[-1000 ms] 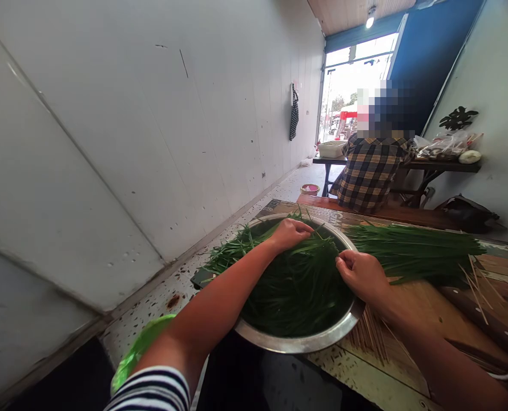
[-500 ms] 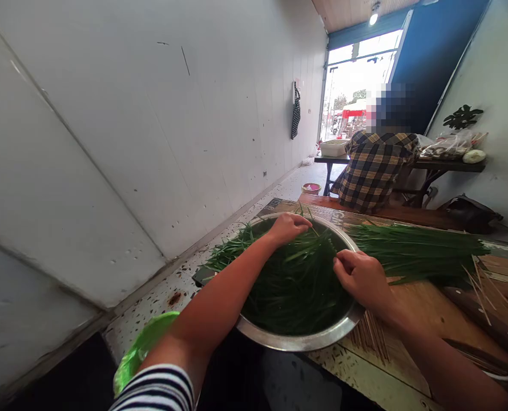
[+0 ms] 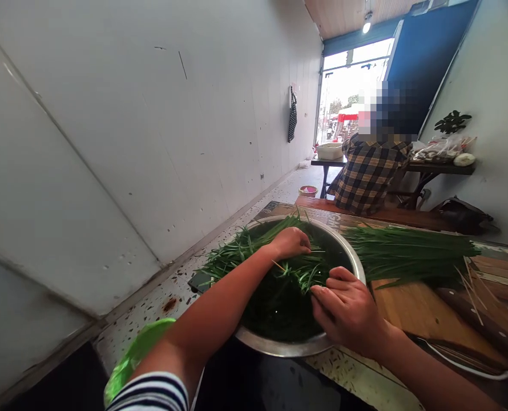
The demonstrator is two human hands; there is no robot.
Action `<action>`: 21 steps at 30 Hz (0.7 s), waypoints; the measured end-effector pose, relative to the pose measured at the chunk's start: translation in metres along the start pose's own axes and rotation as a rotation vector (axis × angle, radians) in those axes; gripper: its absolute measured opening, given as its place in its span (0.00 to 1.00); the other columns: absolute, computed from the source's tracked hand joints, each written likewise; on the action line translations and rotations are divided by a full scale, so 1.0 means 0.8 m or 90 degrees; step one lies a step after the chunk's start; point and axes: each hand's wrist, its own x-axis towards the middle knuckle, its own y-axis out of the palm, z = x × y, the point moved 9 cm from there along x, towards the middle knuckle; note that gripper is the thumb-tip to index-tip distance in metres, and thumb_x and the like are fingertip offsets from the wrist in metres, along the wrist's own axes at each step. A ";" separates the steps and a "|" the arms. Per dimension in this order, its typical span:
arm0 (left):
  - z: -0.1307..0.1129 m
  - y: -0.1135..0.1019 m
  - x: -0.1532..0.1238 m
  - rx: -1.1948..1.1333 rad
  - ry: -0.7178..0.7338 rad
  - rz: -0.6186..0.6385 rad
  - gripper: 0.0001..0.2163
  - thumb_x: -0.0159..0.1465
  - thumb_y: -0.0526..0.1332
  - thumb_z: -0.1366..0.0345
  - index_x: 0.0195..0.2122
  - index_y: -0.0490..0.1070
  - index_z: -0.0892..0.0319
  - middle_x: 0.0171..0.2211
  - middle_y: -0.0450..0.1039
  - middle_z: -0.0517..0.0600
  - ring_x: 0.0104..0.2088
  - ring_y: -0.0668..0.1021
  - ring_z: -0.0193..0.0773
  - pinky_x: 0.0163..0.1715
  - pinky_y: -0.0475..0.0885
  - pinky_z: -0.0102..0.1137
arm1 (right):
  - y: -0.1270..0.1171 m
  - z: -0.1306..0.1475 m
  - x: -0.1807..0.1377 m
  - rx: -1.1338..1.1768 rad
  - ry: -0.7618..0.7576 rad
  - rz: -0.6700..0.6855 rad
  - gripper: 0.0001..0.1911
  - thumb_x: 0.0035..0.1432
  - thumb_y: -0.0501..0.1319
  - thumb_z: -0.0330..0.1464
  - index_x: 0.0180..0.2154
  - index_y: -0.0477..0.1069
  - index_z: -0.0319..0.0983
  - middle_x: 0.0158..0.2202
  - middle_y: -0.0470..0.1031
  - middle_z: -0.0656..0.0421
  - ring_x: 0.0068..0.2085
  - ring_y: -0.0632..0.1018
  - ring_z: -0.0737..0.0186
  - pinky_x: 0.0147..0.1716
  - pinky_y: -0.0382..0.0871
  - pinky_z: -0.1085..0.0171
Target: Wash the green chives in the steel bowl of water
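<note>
A wide steel bowl (image 3: 359, 257) full of long green garlic chives (image 3: 220, 260) stands in front of me. Over its middle, my left hand (image 3: 291, 244) is closed with its fingertips on some chive leaves. My right hand (image 3: 348, 305) is at the bowl's right side, its thumb and forefinger pinched on a skewer of chives. The thin bamboo skewer's (image 3: 278, 265) tip pokes out left of the bunched leaves. Its other end is hidden by the right hand.
More chives (image 3: 408, 248) lie on the table to the right. Nearby are a wooden board (image 3: 420, 311), a dark-handled knife (image 3: 472, 317) and loose skewers (image 3: 468, 291). A green-lined bin (image 3: 138, 348) stands at lower left. A person in a plaid shirt (image 3: 367, 174) sits ahead.
My right hand has moved left and down over the bowl, bringing the skewer with it. My left hand has lowered slightly, its fingers now curled among the leaves. The view has shifted slightly.
</note>
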 end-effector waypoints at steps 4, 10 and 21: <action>-0.007 -0.024 -0.012 -0.287 -0.020 -0.003 0.18 0.61 0.53 0.55 0.40 0.76 0.62 0.37 0.77 0.52 0.37 0.75 0.34 0.41 0.69 0.27 | -0.006 -0.038 -0.009 0.005 0.117 0.000 0.10 0.56 0.54 0.26 0.24 0.66 0.38 0.16 0.64 0.64 0.21 0.63 0.71 0.35 0.61 0.64; -0.058 0.000 -0.036 -0.631 0.069 0.241 0.23 0.60 0.55 0.51 0.50 0.70 0.61 0.44 0.75 0.53 0.45 0.74 0.37 0.52 0.65 0.34 | -0.047 -0.074 -0.007 -0.004 0.164 -0.106 0.06 0.57 0.56 0.26 0.28 0.68 0.39 0.20 0.69 0.64 0.22 0.67 0.71 0.36 0.64 0.64; -0.110 0.005 -0.062 -0.640 0.155 0.312 0.14 0.53 0.65 0.60 0.38 0.73 0.63 0.34 0.75 0.51 0.37 0.76 0.35 0.44 0.70 0.32 | -0.060 -0.101 -0.013 -0.078 0.213 -0.148 0.05 0.56 0.58 0.30 0.29 0.70 0.39 0.22 0.73 0.62 0.27 0.71 0.67 0.34 0.66 0.65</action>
